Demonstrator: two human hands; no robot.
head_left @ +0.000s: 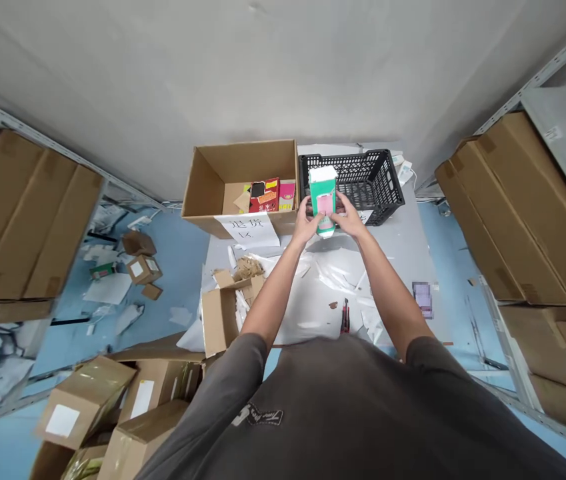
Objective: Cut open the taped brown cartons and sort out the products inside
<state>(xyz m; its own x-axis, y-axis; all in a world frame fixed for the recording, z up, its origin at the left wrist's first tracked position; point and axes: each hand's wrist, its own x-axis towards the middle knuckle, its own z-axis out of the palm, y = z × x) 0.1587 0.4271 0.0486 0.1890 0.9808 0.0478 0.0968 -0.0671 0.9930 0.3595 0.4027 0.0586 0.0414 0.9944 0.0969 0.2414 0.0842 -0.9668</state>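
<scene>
From the head camera I see both arms stretched out over a grey table, and between them a small green and white box stands upright, its white top flap lifted. My left hand grips the box's left side with the fingers curled onto its front, and my right hand clamps the opposite side, so the two hands close on the box from either side with only the box between them. The box sits in the air just in front of a black plastic crate with latticed walls, near that crate's left front corner; I cannot tell whether its bottom touches the table. Just left of the crate stands an open cardboard carton holding a red packet and a pink packet, and a white paper sign with handwriting hangs off its front edge. Clear plastic wrapping lies spread on the table below my forearms, with a red-handled cutter on it near my body. At the table's left edge a smaller opened carton sits with crumpled brown paper beside it. Sealed brown parcels are piled on the blue floor at lower left, and large cartons fill the shelves to the right.
</scene>
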